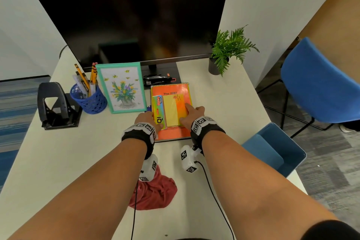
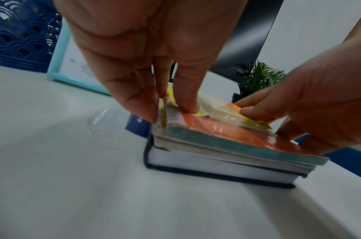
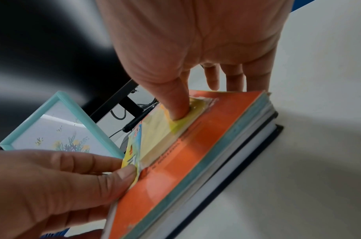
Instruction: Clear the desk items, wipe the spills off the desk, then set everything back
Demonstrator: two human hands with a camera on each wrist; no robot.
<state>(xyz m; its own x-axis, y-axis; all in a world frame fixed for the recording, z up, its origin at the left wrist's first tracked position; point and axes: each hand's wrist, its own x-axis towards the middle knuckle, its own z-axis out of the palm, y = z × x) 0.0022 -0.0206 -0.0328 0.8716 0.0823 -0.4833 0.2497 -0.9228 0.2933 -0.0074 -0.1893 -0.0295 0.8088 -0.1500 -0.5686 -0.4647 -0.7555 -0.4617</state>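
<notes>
A black monitor (image 1: 124,11) fills the back of the white desk (image 1: 64,161), and everything here gets placed off the orange book (image 1: 175,132) lying in front of it. That orange book tops a stack of 2, with a dark-covered, white-paged book (image 2: 216,168) under it, square on the desk. Its cover reads "The 1997", the rest too small to make out. Well off to the right of the book, past the desk edge, a blue chair (image 1: 319,87). Back and right of the book, a small potted plant (image 1: 228,50). Just left of the book stands a teal picture frame (image 1: 121,86) with flowers and bees, then a blue mesh cup (image 1: 90,99) of yellow pencils, then a black hole punch (image 1: 55,103) furthest left. Near the front edge, well short of the book, a crumpled red cloth (image 1: 155,191).

On top of the orange book sits the sticky-note pack (image 1: 171,112), wrapped in clear film, label reading "Sticky Notes" with "10" on the strip. Left hand (image 1: 145,119) pinches the pack's left edge, thumb on top, fingers down the stack's side. Right hand (image 1: 192,116) presses its thumb on the yellow pad, fingers reaching down the stack's right side. Behind the book, a black stapler (image 1: 157,79).
</notes>
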